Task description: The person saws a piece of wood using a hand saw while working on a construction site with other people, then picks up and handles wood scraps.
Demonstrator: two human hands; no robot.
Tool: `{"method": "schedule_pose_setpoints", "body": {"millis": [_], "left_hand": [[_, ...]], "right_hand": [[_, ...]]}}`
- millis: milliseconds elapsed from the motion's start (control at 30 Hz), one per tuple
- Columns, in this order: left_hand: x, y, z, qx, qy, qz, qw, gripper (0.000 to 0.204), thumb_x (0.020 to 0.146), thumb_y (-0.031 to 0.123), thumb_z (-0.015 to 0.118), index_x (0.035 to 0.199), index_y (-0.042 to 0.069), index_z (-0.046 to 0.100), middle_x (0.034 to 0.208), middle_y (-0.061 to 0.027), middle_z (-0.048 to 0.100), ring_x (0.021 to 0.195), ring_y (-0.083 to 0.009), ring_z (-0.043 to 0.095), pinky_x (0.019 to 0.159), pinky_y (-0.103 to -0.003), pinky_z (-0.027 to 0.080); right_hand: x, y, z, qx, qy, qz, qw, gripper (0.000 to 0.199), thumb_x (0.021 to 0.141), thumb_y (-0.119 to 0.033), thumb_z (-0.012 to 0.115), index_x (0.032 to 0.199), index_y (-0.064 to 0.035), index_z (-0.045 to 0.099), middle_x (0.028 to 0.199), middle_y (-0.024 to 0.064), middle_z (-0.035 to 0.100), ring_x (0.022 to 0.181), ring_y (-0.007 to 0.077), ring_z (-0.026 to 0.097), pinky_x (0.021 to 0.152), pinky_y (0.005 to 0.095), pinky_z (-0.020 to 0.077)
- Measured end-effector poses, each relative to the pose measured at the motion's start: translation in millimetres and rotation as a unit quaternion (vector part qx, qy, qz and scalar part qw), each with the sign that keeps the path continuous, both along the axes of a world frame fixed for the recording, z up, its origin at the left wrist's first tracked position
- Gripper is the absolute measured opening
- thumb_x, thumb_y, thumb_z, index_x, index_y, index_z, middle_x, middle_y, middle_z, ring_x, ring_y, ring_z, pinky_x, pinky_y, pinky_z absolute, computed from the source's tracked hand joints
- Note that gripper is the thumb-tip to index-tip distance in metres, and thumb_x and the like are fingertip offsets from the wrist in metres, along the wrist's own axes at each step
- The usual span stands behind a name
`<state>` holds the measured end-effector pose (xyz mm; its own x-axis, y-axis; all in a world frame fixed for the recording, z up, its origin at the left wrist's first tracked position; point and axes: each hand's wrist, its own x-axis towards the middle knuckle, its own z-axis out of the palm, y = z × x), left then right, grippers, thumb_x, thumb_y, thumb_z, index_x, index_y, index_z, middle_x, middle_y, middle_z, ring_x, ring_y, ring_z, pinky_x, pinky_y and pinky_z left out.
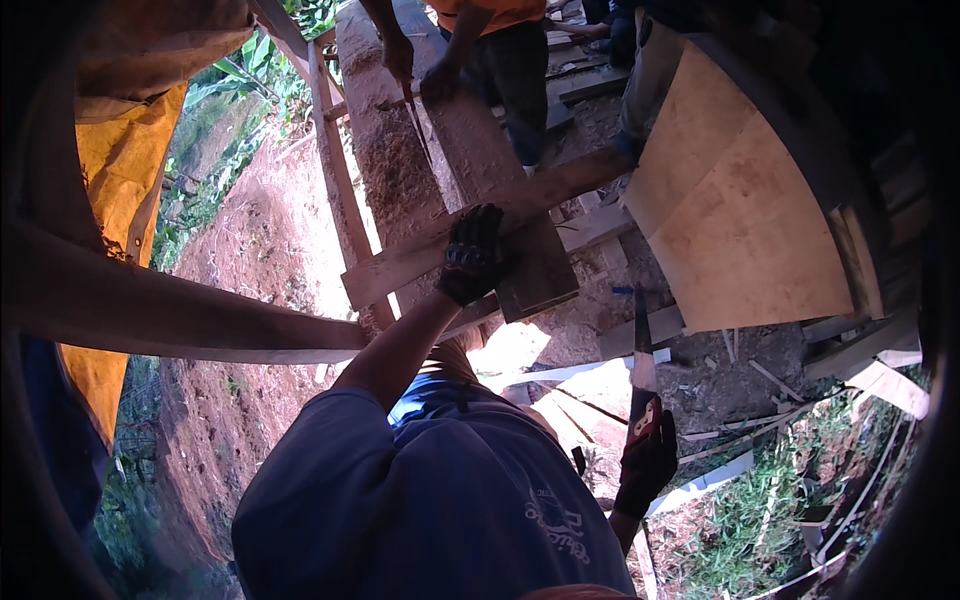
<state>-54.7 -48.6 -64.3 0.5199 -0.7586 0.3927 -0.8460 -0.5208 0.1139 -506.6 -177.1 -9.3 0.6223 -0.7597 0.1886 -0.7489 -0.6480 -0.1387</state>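
Note:
My left hand [472, 255], in a dark glove, lies across a narrow wooden plank [385, 272] with its fingers together over the wood. This plank sits crosswise on wider, thick boards [535, 262]. Lower right, my right hand [648, 462], also gloved, is closed around the reddish handle of a handsaw [643, 372]. The saw's blade points away from me, apart from the plank. Shadow hides part of the right fingers, and the left thumb is hard to make out.
Opposite me, a person in orange [500, 12] has both hands at a long thin tool [420, 130] over the sawdust-covered boards. A large plywood sheet [745, 200] stands at right, near another person's leg. A thick beam [200, 305] crosses on the left. Wood scraps litter the ground.

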Motion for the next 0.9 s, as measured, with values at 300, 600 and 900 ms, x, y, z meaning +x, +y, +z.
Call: {"method": "schedule_pose_setpoints", "body": {"millis": [300,600,900], "left_hand": [[45,27,-16,-0.038,0.163,0.139,0.976,0.092,0.082,0.058,0.075,0.147,0.000,0.045,0.133,-0.0245,0.057,0.126,-0.0433,0.052,0.110,-0.056,0.037],[64,64,-8,-0.013,0.050,0.071,0.996,0.086,0.078,0.051,0.081,0.142,0.002,0.052,0.127,-0.0224,0.060,0.126,-0.0405,0.053,0.109,-0.055,0.040],[79,95,-24,-0.006,0.008,0.122,0.992,0.064,0.085,0.045,0.076,0.134,0.009,0.055,0.126,-0.0196,0.062,0.118,-0.0399,0.061,0.100,-0.053,0.047]], "right_hand": [[35,-19,12,0.052,0.017,0.045,0.997,0.042,0.101,-0.015,0.056,0.142,-0.0204,0.063,0.136,0.0137,0.066,0.120,0.0317,0.066,0.099,0.0415,0.0553],[52,-10,29,-0.078,0.017,0.038,0.996,0.047,0.097,-0.015,0.060,0.140,-0.0340,0.063,0.129,0.0023,0.070,0.097,0.0246,0.073,0.079,0.0375,0.0614],[56,2,32,-0.122,0.016,0.069,0.990,0.043,0.095,-0.019,0.064,0.136,-0.0283,0.067,0.131,0.0016,0.069,0.089,0.0231,0.073,0.072,0.0365,0.0612]]}}
